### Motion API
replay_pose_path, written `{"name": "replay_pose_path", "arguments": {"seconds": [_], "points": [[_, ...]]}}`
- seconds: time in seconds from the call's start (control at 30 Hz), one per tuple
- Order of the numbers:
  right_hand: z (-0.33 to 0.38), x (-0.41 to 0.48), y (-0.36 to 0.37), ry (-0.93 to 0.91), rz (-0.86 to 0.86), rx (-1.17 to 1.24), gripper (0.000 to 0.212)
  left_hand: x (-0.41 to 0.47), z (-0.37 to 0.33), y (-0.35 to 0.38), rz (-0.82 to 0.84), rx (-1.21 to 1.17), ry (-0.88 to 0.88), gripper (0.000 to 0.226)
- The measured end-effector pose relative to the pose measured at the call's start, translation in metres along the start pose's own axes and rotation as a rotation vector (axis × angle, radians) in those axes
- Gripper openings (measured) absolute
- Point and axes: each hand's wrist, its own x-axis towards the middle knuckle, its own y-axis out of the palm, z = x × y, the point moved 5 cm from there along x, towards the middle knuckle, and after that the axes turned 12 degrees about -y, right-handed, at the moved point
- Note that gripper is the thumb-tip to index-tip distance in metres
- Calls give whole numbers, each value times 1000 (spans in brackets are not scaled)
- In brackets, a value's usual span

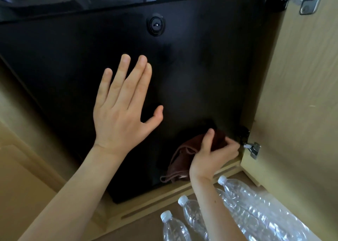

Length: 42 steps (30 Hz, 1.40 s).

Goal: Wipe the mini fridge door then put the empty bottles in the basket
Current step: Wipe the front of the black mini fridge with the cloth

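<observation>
— Where's the cloth (184,156)?

— Bunched in the right hand (213,156), fingers closed around it, pressed at the lower right corner of the fridge door (192,72). The left hand (122,109) lies flat, fingers spread wide, near the door's middle.

— And the bottles (243,204)?

— On the floor by the door's bottom edge. They look light, thin, easily crushed; I'd grip them at the capped necks. No basket shows.

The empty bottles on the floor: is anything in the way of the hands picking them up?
Nothing visible blocks them. The empty bottles lie bare below the fridge door. But the right hand holds the brown cloth, and the left hand is spread flat on the door. No basket is in view.
</observation>
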Motion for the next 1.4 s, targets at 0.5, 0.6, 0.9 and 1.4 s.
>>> {"name": "replay_pose_path", "arguments": {"seconds": [0.5,0.6,0.9,1.4], "points": [[37,8,19,-165,17,84,29,-4,0,-2,16,-46,1,64],[-14,2,-10,125,-118,5,29,-13,4,-3,62,-51,38,64],[44,19,12,-113,91,86,28,-17,5,-3,120,-77,11,64],[-24,-23,-12,327,-86,-19,39,-22,7,-7,150,-111,41,61]]}}
